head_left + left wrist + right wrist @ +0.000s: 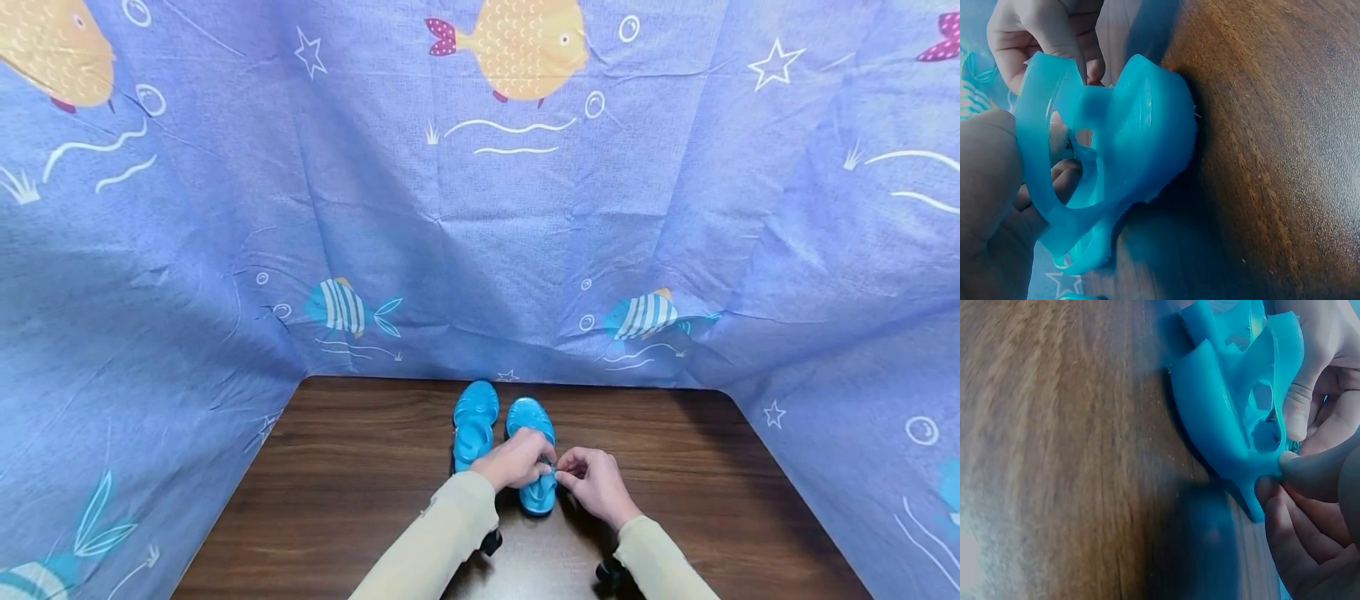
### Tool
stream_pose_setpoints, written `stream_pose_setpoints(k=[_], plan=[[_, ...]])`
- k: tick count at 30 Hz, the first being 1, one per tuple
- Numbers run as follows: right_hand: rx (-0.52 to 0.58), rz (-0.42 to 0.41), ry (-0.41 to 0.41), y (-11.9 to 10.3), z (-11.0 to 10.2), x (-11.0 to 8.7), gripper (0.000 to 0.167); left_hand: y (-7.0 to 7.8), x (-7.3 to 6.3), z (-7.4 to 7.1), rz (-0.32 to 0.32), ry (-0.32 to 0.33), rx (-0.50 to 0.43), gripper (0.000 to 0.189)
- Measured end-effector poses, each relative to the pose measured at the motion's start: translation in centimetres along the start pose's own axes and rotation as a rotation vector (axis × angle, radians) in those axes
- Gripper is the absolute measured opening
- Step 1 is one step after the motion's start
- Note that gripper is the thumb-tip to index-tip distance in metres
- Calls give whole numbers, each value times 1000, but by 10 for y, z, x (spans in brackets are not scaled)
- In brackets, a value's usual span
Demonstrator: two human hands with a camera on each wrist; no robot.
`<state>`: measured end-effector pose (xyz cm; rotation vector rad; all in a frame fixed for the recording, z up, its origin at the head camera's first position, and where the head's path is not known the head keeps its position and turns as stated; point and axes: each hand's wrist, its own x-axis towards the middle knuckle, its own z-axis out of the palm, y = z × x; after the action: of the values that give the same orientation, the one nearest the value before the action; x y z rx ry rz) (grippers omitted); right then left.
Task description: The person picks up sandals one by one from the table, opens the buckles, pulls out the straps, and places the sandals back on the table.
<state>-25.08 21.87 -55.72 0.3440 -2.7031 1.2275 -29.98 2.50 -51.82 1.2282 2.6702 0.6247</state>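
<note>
Sleeves (442,542) come nearest in the head view, at five and six o'clock; beyond, both hands, fingers curled, hold one sandal (537,498) on the worktop (337,483). The other sandal (477,407) sits at its ten o'clock.

Left wrist: the left hand (991,200), at nine, grips the strap (1030,137).

Right wrist: the right hand (1313,519), at four, pinches the sandal's side.

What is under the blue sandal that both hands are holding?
The brown tabletop shows around the sandal and lies below it. The part directly beneath is covered, so anything lying there cannot be seen.
</note>
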Motion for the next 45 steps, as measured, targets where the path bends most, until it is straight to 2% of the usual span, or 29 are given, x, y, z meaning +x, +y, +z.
stream_pose_setpoints(k=[7,14,27,33,38,45], plan=[[-38,-15,5,-5,-2,1,13,1,1,0,10,4,20,14],[-68,-95,34,-10,1,3,8,2,1,1,-1,-7,-2,12],[-45,5,5,-7,1,0,9,0,1,0,-19,0,-20,12],[-24,0,2,-4,-1,-1,12,0,1,-1,4,10,-16,13],[-40,11,-10,1,-1,-3,5,2,2,-2,-4,5,-10,12],[-43,-8,-24,-2,2,-1,12,0,1,-2,-14,-5,-23,12]])
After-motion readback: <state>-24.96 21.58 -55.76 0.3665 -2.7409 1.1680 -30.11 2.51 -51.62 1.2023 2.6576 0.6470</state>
